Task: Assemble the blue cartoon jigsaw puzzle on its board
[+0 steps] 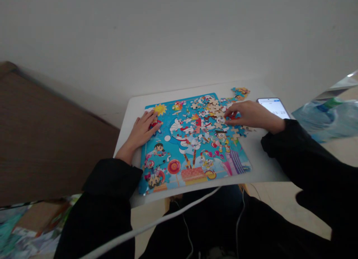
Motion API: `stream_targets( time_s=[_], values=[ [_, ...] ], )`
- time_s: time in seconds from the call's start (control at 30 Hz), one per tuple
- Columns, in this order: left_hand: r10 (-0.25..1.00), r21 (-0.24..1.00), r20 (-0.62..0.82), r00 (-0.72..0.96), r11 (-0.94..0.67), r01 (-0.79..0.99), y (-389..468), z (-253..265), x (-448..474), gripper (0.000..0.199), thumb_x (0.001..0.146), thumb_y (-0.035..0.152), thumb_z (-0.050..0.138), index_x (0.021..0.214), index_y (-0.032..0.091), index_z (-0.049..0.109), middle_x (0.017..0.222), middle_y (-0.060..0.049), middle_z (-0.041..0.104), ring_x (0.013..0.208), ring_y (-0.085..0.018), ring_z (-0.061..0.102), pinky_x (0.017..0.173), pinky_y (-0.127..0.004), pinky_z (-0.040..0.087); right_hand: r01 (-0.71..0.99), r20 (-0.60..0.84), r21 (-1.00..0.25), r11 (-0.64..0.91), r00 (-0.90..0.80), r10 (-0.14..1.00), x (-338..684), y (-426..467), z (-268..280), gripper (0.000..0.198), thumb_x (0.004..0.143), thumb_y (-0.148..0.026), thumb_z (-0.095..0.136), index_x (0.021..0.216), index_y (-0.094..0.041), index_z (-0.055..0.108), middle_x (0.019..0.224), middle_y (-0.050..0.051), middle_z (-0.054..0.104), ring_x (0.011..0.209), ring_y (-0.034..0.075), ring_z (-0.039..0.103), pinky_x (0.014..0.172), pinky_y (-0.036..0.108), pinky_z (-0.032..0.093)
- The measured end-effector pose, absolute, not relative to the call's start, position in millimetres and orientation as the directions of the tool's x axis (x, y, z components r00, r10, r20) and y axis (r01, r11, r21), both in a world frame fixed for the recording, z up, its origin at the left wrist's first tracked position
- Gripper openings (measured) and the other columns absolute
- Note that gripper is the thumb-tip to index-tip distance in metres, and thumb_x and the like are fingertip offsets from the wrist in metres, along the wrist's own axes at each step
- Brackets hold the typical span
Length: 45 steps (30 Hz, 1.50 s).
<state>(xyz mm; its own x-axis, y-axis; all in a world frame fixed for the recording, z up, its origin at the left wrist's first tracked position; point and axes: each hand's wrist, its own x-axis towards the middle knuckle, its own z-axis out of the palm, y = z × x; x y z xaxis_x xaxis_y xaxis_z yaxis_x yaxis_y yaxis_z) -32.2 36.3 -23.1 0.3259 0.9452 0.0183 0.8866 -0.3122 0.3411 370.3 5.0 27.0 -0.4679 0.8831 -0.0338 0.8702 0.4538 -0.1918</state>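
Observation:
A blue cartoon jigsaw puzzle (165, 139) lies on a small white table, its left and lower parts fitted together. My left hand (142, 129) rests flat on the puzzle's upper left, fingers spread, beside a yellow sun picture. Over the right side, my right hand (250, 114) pinches a puzzle piece (220, 119) with a white face print between thumb and fingers. Loose puzzle pieces (214, 108), some with bare wood side up, lie heaped around those fingertips and partly under the hand.
A phone (272, 106) with its screen lit lies at the table's right, beyond my right wrist. More pieces (240, 92) sit near the back edge. The white table (128, 121) stands against a wall. A white cable (156, 222) crosses in front; a plastic bag (330, 117) is at right.

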Motion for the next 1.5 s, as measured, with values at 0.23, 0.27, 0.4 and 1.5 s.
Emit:
stream_targets(
  time_s=[0.23, 0.27, 0.4, 1.5],
  values=[
    [0.947, 0.345, 0.027, 0.320, -0.309, 0.886, 37, -24, -32, 0.070, 0.088, 0.066, 0.028, 0.142, 0.023, 0.039, 0.154, -0.007, 0.029, 0.144, -0.030, 0.018, 0.115, -0.053, 0.014, 0.875, 0.035, -0.193, 0.443, -0.445, 0.895, 368, 6, 22, 0.042, 0.084, -0.055, 0.049, 0.098, -0.021, 0.069, 0.098, 0.006, 0.069, 0.087, 0.022, 0.063, 0.071, 0.033, 0.044],
    [0.947, 0.342, 0.027, 0.320, -0.310, 0.887, 37, -24, -32, 0.070, 0.089, 0.066, 0.028, 0.142, 0.023, 0.039, 0.155, -0.007, 0.029, 0.144, -0.030, 0.017, 0.115, -0.053, 0.014, 0.874, 0.054, -0.187, 0.448, -0.446, 0.894, 365, 5, 22, 0.043, 0.085, -0.055, 0.048, 0.099, -0.021, 0.069, 0.099, 0.007, 0.069, 0.088, 0.022, 0.063, 0.071, 0.033, 0.044],
    [0.947, 0.330, 0.023, 0.322, -0.311, 0.891, 37, -24, -32, 0.070, 0.089, 0.065, 0.028, 0.142, 0.020, 0.039, 0.155, -0.008, 0.028, 0.144, -0.031, 0.017, 0.114, -0.054, 0.015, 0.835, 0.106, -0.203, 0.511, -0.500, 0.859, 360, 1, 23, 0.048, 0.089, -0.055, 0.042, 0.112, -0.021, 0.066, 0.109, 0.008, 0.067, 0.100, 0.023, 0.061, 0.077, 0.033, 0.044],
    [0.948, 0.318, 0.013, 0.317, -0.305, 0.898, 35, -22, -31, 0.070, 0.090, 0.063, 0.028, 0.143, 0.018, 0.038, 0.155, -0.010, 0.027, 0.144, -0.030, 0.017, 0.114, -0.056, 0.015, 0.624, 0.098, -0.343, 0.702, -0.720, 0.687, 348, -18, 34, 0.035, 0.090, -0.047, 0.049, 0.100, -0.021, 0.070, 0.097, 0.006, 0.069, 0.090, 0.019, 0.062, 0.081, 0.032, 0.045]
  ],
)
